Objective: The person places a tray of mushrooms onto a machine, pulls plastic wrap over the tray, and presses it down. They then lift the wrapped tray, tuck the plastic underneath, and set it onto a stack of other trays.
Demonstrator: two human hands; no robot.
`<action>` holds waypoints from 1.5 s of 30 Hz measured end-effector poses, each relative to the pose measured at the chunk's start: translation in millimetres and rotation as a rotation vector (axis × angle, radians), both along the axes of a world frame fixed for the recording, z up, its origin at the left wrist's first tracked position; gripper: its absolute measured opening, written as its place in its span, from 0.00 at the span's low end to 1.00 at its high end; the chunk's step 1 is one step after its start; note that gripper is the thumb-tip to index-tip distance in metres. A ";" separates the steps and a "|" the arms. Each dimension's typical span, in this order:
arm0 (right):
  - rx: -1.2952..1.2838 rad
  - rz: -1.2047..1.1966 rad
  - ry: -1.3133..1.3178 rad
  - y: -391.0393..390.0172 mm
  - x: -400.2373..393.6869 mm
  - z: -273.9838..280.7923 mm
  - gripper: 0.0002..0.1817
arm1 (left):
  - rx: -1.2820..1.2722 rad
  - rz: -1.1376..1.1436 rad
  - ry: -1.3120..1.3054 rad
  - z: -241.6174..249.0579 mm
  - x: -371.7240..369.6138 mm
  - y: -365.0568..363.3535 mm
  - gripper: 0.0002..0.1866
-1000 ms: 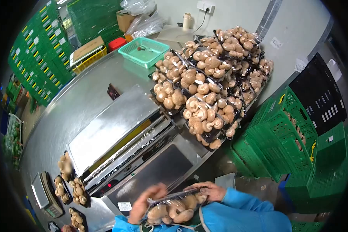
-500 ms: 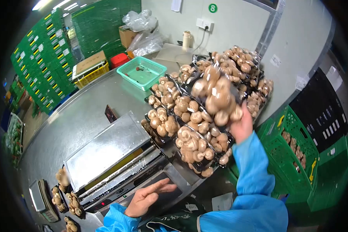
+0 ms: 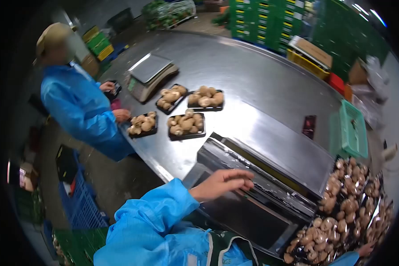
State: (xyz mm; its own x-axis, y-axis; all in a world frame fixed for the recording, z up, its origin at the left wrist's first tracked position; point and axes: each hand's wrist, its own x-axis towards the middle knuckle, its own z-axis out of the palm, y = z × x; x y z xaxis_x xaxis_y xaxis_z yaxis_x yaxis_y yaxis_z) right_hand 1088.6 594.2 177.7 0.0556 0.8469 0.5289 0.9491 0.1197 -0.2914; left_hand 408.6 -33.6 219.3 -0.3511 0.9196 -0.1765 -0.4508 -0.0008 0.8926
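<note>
My left hand (image 3: 221, 184) hovers over the front of a metal tray-wrapping machine (image 3: 257, 195), its fingers stretched out with nothing in them. At the lower right, my right hand (image 3: 365, 249) is beside a pile of film-wrapped mushroom packs (image 3: 326, 235); its fingers are too small and dim to make out. Several black trays of brown mushrooms stand left of the machine: one by the scale (image 3: 171, 96), a tray behind (image 3: 205, 98), a tray nearer the machine (image 3: 186, 125) and a tray at the table edge (image 3: 142, 124).
A co-worker in a blue smock (image 3: 82, 104) stands at the left, hands by the table edge. A weighing scale (image 3: 150, 73), a dark phone-like object (image 3: 309, 127) and a mint-green basket (image 3: 354, 128) are on the steel table (image 3: 208, 53). A blue crate (image 3: 82, 201) is on the floor.
The view has swung left, bringing the co-worker and scale into sight. My right hand, which was holding a mushroom pack over the pile, is now low at the pile's edge. My left hand stays open.
</note>
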 end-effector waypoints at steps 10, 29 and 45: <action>0.378 0.490 -0.282 32.6 -102.8 61.9 0.26 | -0.389 1.044 0.302 -93.3 -197.1 -142.6 0.21; -1.204 0.960 -0.036 -556.8 -971.8 -190.6 0.31 | -0.238 1.036 -0.319 -190.6 -284.7 -166.2 0.23; -1.438 0.928 0.804 -432.0 -756.7 73.6 0.19 | -0.036 0.347 -0.117 15.2 -224.0 -44.2 0.20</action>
